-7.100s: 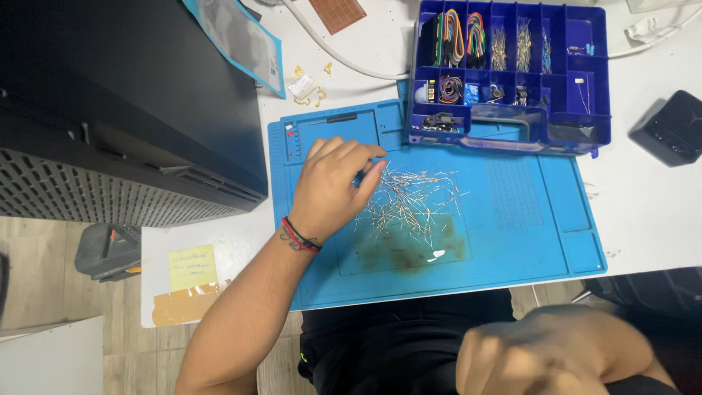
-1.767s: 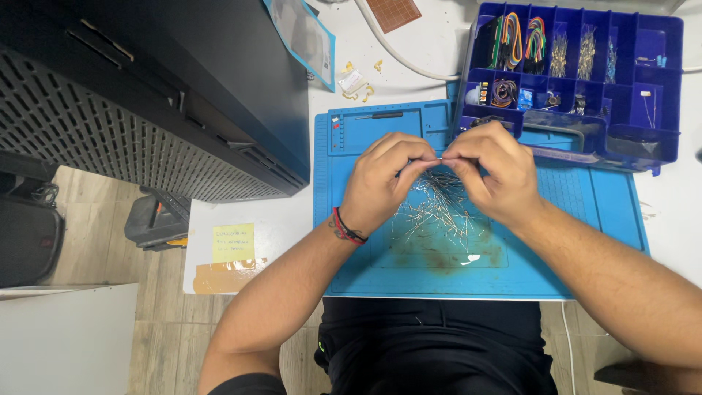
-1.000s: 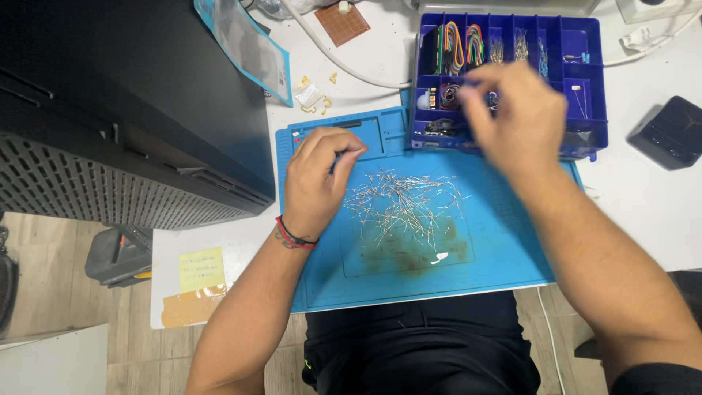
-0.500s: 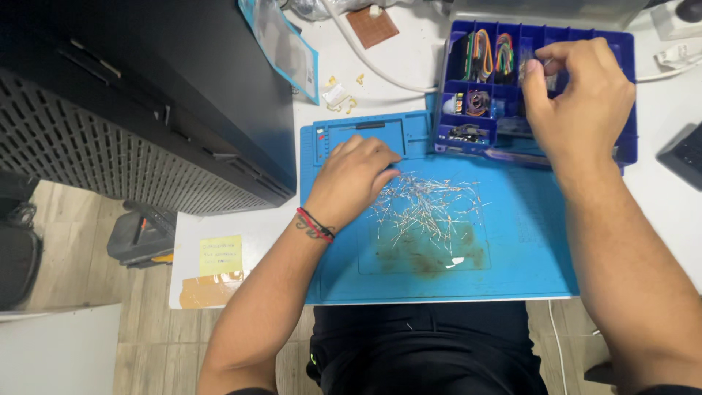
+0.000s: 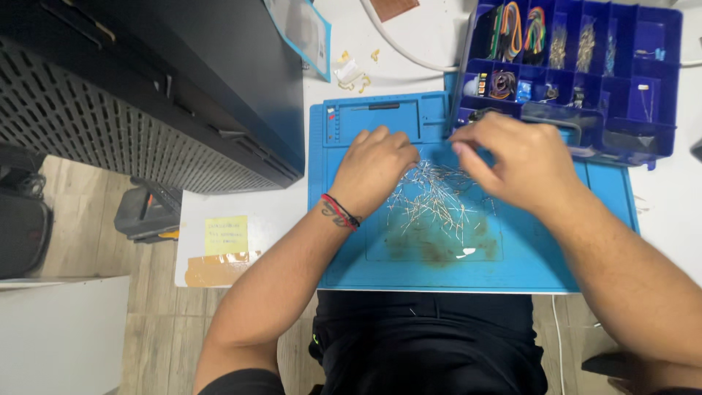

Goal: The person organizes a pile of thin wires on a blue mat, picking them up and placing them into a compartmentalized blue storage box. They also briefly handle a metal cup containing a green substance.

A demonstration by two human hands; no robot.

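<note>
Left hand [image 5: 373, 170] rests curled on a blue silicone work mat [image 5: 351, 249] beside a pile of thin metal wire pieces [image 5: 435, 197]; right hand [image 5: 515, 162] hovers above, fingers loosely bent, grip unclear.

Blue mat [image 5: 556, 256], silvery wire pile [image 5: 439, 201]

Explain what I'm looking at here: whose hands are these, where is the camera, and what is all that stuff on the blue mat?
There is no machine here: a person works with two bare hands, and one camera worn on their head looks straight down. The left hand, with a red and black wristband, rests at the edge of a pile of thin metal wire pieces on a blue work mat. The right hand hovers over the pile's far side; whether its fingers pinch a piece is too blurred to tell. Behind sits a dark blue compartment box of coloured wires and small parts. A yellow sticky note lies on the white table.
</note>
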